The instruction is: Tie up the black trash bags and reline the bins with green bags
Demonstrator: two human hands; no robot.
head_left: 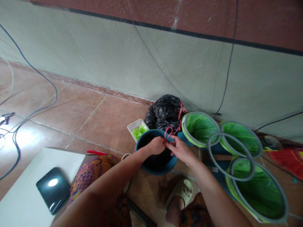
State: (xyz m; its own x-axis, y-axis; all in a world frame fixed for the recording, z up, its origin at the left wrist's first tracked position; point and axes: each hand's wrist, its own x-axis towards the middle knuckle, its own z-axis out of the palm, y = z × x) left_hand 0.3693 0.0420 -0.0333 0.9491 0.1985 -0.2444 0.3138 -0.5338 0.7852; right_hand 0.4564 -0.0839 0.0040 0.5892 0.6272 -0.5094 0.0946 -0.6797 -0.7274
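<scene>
A round blue bin (pixel 156 172) stands on the floor in front of me, its inside dark with what looks like black plastic. Over its opening, my left hand (pixel 157 145) is closed on a pink drawstring (pixel 168 130) that loops up above the fingers. From the right, my right hand (pixel 181 150) pinches at the same string, its fingertips meeting the left hand's. Just behind the bin lies a full black garbage bag (pixel 165 108) with pink strings (pixel 182 108) of its own. The exact grip between the fingertips is partly hidden.
Three bins with green liners, a back-left bin (pixel 201 127), a back-right one (pixel 241 137) and a front one (pixel 260 189), stand at right. Across them lies a loose grey ring (pixel 213 160). A white tray (pixel 132 126) holds green pieces. A phone (pixel 53 190) rests on a white surface (pixel 21 195).
</scene>
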